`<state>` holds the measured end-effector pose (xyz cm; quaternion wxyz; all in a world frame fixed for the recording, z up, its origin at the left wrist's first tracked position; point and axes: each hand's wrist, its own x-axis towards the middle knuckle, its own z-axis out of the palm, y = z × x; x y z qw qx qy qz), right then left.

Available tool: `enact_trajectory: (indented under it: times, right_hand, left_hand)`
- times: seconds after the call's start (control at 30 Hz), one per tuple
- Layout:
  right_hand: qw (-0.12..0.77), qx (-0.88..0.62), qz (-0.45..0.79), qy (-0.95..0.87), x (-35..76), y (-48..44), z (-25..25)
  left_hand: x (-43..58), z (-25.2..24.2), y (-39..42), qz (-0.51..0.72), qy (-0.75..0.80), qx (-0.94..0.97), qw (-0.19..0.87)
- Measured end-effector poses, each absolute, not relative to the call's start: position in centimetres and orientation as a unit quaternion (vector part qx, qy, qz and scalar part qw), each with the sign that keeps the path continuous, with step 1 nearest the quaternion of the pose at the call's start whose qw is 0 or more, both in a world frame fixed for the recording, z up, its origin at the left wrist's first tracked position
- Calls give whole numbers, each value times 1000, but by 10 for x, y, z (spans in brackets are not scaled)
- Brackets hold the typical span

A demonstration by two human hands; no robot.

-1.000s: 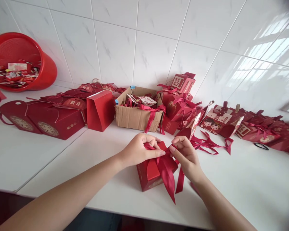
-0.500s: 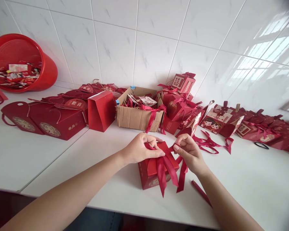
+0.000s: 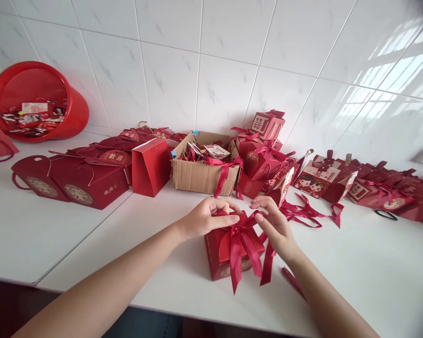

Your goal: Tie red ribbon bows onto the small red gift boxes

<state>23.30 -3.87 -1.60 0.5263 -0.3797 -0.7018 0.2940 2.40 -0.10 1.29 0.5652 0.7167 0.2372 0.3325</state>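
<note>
A small red gift box (image 3: 216,256) stands on the white table in front of me, with a dark pink satin ribbon (image 3: 251,249) tied in a bow on its top. My left hand (image 3: 209,218) is closed on the bow's left side, its thumb lying along the ribbon near the knot. On the other side, my right hand (image 3: 277,227) has its thumb against the right loop, with the index finger raised and curved above it. The ribbon's tails hang down the front and right side of the box. Close to my right forearm lies a dark red pen-like stick (image 3: 293,281), partly hidden.
Behind the box is an open cardboard carton (image 3: 204,178) with ribbons and cards. Red gift boxes (image 3: 102,183) are lined up left, others (image 3: 264,157) piled right. Loose ribbon (image 3: 310,211) and a black ring (image 3: 386,214) lie right. A tipped red bucket (image 3: 78,112) holds small packets.
The bow's knot now sits tight at the middle of the box top. My right fingers have spread a little around the right loop. The whole view has shifted slightly.
</note>
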Motion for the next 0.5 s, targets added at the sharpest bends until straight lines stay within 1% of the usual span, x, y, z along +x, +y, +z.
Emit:
enact_trajectory:
  times: [0.07,0.2,0.5]
  right_hand:
    - [527,-383,249,-717,230,-40,-14]
    - [498,-391,218,-743,224,-46,-8]
    - [451,-398,201,-773,221,-49,-3]
  left_hand:
    - [25,12,-1,335,233,713,570]
    - [25,11,-2,344,239,686,595]
    - [23,22,-8,330,260,670,612]
